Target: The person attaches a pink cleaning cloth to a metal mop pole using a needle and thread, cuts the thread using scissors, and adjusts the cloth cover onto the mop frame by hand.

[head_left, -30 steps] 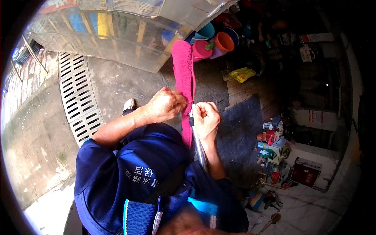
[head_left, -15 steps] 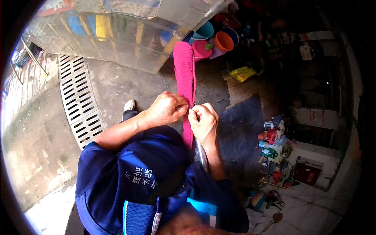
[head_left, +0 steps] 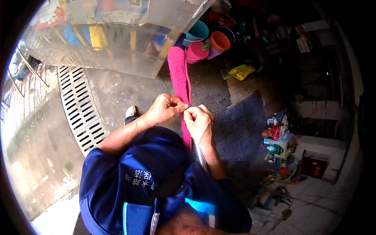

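The pink cloth (head_left: 179, 72) points lengthwise nearly to twelve o'clock. Left hand (head_left: 163, 110) and right hand (head_left: 199, 124) press fingertips together, on what I cannot tell.

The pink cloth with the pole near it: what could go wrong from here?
Slipping: the left hand and right hand pinch close together beside the pink cloth; what they pinch is too small to tell, and it might slip.
Pole shifting: neither hand visibly wraps the metal pole beside the right wrist, so it could slide.
Snagging: the cloth's far end appears near the pink bucket and might brush it, though depth is unclear.
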`<state>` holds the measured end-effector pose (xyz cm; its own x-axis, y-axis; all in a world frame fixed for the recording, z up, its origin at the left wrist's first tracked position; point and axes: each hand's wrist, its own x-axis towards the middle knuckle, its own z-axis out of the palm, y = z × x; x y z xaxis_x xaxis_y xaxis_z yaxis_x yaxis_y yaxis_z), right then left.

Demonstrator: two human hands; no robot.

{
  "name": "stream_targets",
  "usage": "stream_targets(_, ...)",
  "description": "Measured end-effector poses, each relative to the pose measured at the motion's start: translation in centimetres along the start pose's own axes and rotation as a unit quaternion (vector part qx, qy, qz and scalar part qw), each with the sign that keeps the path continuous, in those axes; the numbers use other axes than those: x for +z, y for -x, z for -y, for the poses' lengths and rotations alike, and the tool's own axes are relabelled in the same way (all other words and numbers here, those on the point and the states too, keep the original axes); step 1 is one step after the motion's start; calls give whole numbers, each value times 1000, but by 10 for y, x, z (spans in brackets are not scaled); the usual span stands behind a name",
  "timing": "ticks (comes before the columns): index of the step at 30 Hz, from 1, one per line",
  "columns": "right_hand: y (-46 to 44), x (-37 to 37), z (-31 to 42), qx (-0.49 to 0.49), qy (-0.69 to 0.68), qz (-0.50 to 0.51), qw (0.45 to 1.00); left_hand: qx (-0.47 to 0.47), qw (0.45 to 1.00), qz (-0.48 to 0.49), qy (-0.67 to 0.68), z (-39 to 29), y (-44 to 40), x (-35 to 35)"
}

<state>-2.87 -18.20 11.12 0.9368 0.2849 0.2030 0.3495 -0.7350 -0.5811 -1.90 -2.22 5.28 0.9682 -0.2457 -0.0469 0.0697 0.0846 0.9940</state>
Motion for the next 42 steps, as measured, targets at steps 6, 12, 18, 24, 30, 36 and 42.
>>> stream_targets(6, 1, 2, -1, -7, 20, -1, 1000, -45, 998, -5, -36, -6, -2, 0)
stream_targets(12, 3, 4, 0, -15, 38, -16, 999, -9, 993, -111, -29, 8, -3, 9)
stream_targets(18, 4, 7, -4, -32, 39, -8, 999, 108, 918, -178, -337, -25, -3, -2)
stream_targets(24, 7, 6, 1, -19, 32, -9, 999, 290, 808, -1, -513, -68, -23, -16)
stream_targets(30, 11, 4, -3, -4, 28, -28, 999, 353, 765, 97, -530, -55, -32, -12)
stream_targets(36, 14, 6, -9, 16, 41, -2, 999, 370, 754, 114, -530, -45, -32, -5)
stream_targets(42, 13, 0, -13, 36, -128, -60, 989, 389, 768, 84, -502, -36, -28, -3)
